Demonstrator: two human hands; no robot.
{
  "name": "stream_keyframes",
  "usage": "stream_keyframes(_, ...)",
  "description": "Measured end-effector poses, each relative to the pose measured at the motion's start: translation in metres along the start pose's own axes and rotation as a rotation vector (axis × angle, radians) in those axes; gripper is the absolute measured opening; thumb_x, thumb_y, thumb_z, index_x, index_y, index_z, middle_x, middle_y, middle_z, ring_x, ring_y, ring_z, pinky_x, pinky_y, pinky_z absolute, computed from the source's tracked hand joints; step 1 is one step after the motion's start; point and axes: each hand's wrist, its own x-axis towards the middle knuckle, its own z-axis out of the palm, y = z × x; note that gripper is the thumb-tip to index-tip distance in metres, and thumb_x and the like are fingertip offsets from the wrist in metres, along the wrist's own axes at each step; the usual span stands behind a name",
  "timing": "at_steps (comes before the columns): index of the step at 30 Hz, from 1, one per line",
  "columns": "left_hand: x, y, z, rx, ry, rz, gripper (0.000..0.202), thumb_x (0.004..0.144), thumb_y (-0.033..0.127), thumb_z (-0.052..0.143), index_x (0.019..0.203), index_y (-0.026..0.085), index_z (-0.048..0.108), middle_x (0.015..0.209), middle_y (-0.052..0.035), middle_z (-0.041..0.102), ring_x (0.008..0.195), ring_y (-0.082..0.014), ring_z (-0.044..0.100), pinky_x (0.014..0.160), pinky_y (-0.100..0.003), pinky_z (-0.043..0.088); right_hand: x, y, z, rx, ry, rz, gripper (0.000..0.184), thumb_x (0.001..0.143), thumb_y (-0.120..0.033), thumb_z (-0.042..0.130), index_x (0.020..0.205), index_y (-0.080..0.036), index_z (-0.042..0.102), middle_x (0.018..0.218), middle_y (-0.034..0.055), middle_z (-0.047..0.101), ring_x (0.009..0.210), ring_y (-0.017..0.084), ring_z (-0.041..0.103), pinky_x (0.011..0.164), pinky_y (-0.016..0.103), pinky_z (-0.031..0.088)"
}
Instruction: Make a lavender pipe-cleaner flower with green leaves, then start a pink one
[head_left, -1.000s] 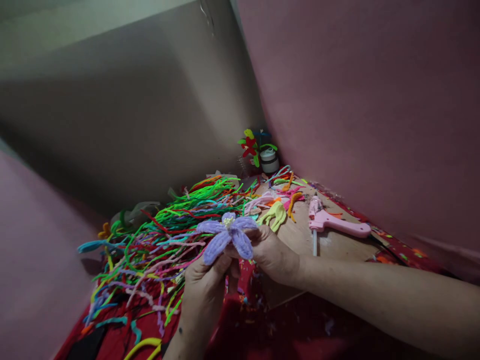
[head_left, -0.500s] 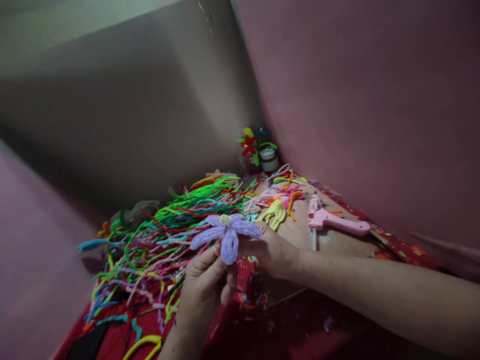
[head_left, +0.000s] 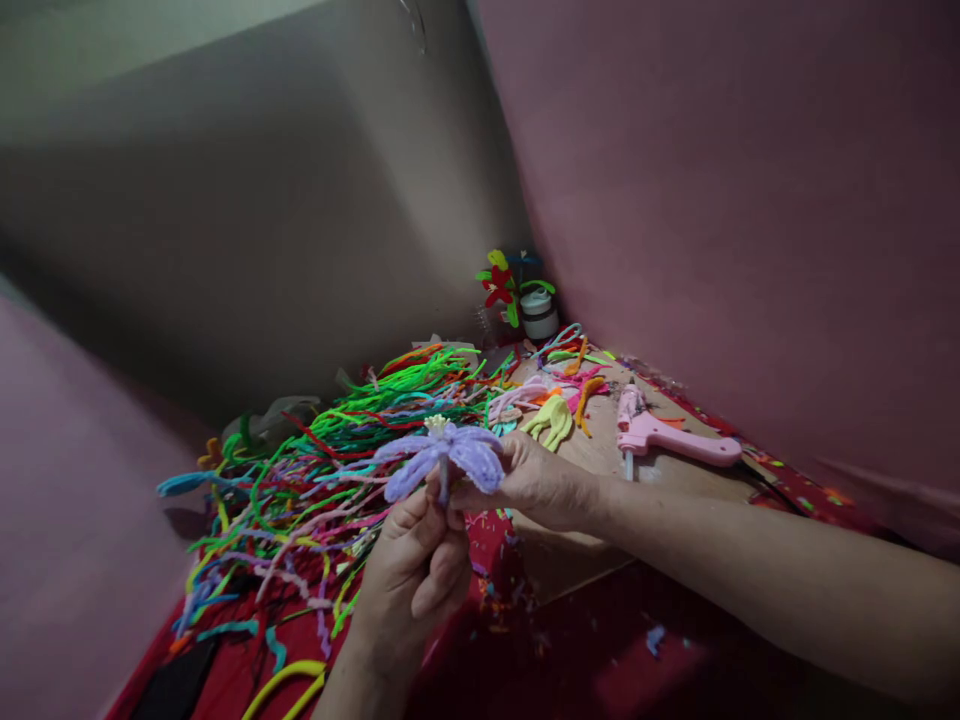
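A lavender pipe-cleaner flower (head_left: 480, 462) with a pale yellow centre is held up in front of the pile of pipe cleaners (head_left: 300, 520). My left hand (head_left: 416, 560) pinches its short stem from below, thumb and fingers closed. My right hand (head_left: 544, 483) grips a petal on the flower's right side; its fingertips are partly behind the petals. Several looped petals spread out around the stem.
A pink glue gun (head_left: 675, 441) lies on a brown board (head_left: 592, 550) at right, near yellow petal pieces (head_left: 553, 422). Finished flowers (head_left: 498, 287) and a white jar (head_left: 539, 314) stand in the corner. Yellow-handled pliers or scissors (head_left: 289, 685) lie at front left; the kind is unclear.
The flower has turned and tilted, so its stem now shows between the petals. My right hand has shifted its hold along the right petals, while my left hand stays at the stem.
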Motion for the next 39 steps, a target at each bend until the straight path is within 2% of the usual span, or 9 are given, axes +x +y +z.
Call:
stream_keyframes(4,0.000,-0.001,-0.004,-0.055,-0.033,-0.051,0.015,0.075,0.032,0.064,0.069,0.018,0.064,0.034,0.0090,0.037,0.022,0.0014,0.011,0.024,-0.010,0.024,0.000,0.006,0.000,0.048,0.062,0.000,0.024,0.059,-0.034,0.077,0.071,-0.014,0.070,0.063,-0.0018,0.060,0.065,0.011,0.053,0.075,0.030,0.043)
stream_keyframes(9,0.000,-0.002,-0.008,-0.083,-0.074,-0.094,0.017,0.076,0.031,0.063,0.067,0.017,0.064,0.032,0.0099,0.031,0.021,0.0017,0.010,0.024,-0.010,0.023,-0.001,0.004,0.002,0.098,0.003,-0.018,0.021,0.064,-0.033,0.074,0.072,-0.014,0.069,0.065,0.0002,0.061,0.065,0.012,0.054,0.073,0.030,0.043)
stream_keyframes(12,-0.002,0.000,-0.006,-0.014,-0.058,-0.072,0.020,0.079,0.034,0.059,0.069,0.017,0.063,0.032,0.0095,0.032,0.022,0.0007,0.013,0.024,-0.012,0.026,0.000,0.003,0.003,0.106,0.036,-0.025,0.020,0.063,-0.031,0.075,0.070,-0.014,0.067,0.065,-0.0007,0.061,0.062,0.011,0.053,0.071,0.029,0.042)
stream_keyframes(16,-0.002,0.004,0.004,0.277,0.057,0.053,0.021,0.082,0.034,0.054,0.075,0.016,0.061,0.043,0.0035,0.049,0.029,-0.0038,0.034,0.031,-0.015,0.031,0.000,0.003,0.003,0.091,0.098,-0.038,0.019,0.063,-0.030,0.074,0.063,-0.014,0.063,0.061,-0.0021,0.057,0.060,0.010,0.051,0.067,0.027,0.041)
stream_keyframes(19,-0.001,0.002,0.010,0.598,0.159,0.180,0.019,0.080,0.034,0.057,0.077,0.015,0.059,0.056,0.0011,0.055,0.042,-0.0077,0.048,0.040,-0.018,0.038,0.001,0.003,0.002,0.084,0.158,-0.031,0.017,0.065,-0.030,0.074,0.069,-0.015,0.065,0.060,-0.0036,0.055,0.057,0.009,0.049,0.063,0.024,0.040)
stream_keyframes(24,0.001,-0.011,0.004,1.200,0.444,0.529,0.011,0.079,0.028,0.057,0.085,0.018,0.057,0.061,0.0032,0.059,0.047,-0.0091,0.052,0.050,-0.020,0.042,0.002,0.007,0.001,0.034,0.215,-0.077,0.019,0.064,-0.031,0.074,0.070,-0.014,0.067,0.063,-0.0024,0.059,0.061,0.010,0.050,0.064,0.025,0.041)
stream_keyframes(28,0.000,-0.014,-0.002,1.500,0.488,0.720,0.006,0.081,0.023,0.053,0.083,0.019,0.057,0.053,0.0043,0.057,0.043,-0.0095,0.051,0.048,-0.020,0.039,0.001,0.009,0.003,0.032,0.217,-0.063,0.019,0.064,-0.031,0.074,0.073,-0.015,0.069,0.063,-0.0030,0.059,0.062,0.010,0.051,0.067,0.026,0.042)
stream_keyframes(32,-0.001,-0.011,0.002,1.372,0.487,0.627,0.008,0.083,0.022,0.050,0.080,0.020,0.056,0.053,0.0048,0.053,0.042,-0.0081,0.046,0.046,-0.020,0.036,0.000,0.008,0.004,0.029,0.203,-0.062,0.021,0.064,-0.032,0.074,0.079,-0.017,0.070,0.070,-0.0015,0.063,0.067,0.012,0.053,0.070,0.028,0.042)
stream_keyframes(39,0.000,-0.004,0.010,0.693,0.428,0.278,0.024,0.082,0.032,0.056,0.063,0.018,0.048,0.050,0.0060,0.042,0.042,-0.0049,0.034,0.039,-0.017,0.026,0.000,0.004,0.004,0.015,0.143,-0.032,0.023,0.062,-0.034,0.076,0.075,-0.016,0.072,0.071,-0.0004,0.065,0.071,0.013,0.056,0.077,0.030,0.041)
